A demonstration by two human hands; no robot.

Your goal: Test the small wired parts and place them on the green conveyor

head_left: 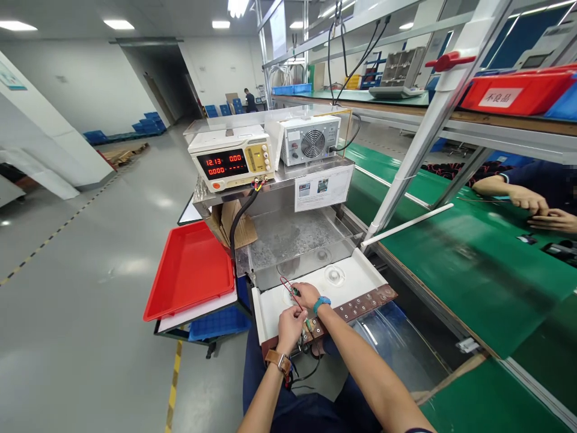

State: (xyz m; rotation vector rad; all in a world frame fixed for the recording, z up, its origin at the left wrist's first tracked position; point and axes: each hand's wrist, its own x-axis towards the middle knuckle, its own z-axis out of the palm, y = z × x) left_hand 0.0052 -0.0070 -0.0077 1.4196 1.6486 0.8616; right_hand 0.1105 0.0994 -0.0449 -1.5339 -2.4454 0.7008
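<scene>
Fingers pinch a thin, looped red wire [286,282].

Free rm R side of wht tray [363,272]; clr panel [295,265] behind, blk cable [235,227] back L

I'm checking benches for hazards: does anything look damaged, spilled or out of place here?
No spill or clear damage shows. Two things look untidy: a black cable dangles loosely below the brown strip, and bent cardboard sits askew beneath the power supply.
</scene>
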